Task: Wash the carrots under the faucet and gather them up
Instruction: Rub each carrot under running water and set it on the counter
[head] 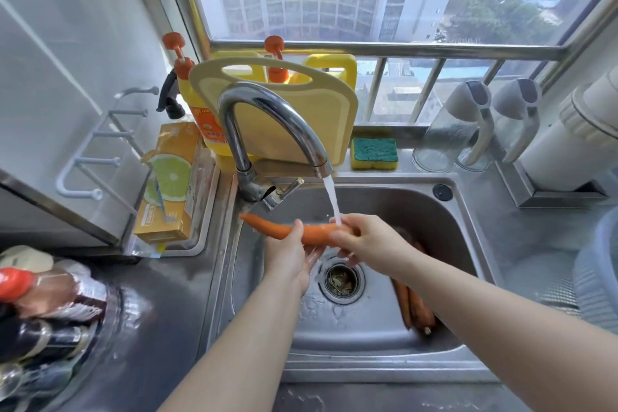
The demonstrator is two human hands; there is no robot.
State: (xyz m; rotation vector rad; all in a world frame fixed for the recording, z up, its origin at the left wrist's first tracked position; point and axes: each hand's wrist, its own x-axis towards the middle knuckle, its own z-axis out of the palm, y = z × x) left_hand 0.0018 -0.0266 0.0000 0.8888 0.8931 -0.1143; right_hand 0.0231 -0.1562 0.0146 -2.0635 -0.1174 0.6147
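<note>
Orange box [167, 191] beside sink: small label print, blurred; yellow bottle [204, 124] label unreadable.

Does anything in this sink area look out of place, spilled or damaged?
Nothing looks damaged or spilled. One small thing: the drain strainer in the sink holds some brownish scraps. Both the left hand and right hand hold a carrot under the faucet; more carrots lie in the basin.

Yellow cutting board [294, 117] leans upright at the window, detergent jugs [197, 104] behind it. Green-yellow sponge [374, 153] on ledge beside. Orange box [169, 184] far left, bottles [43, 298] lower left
</note>
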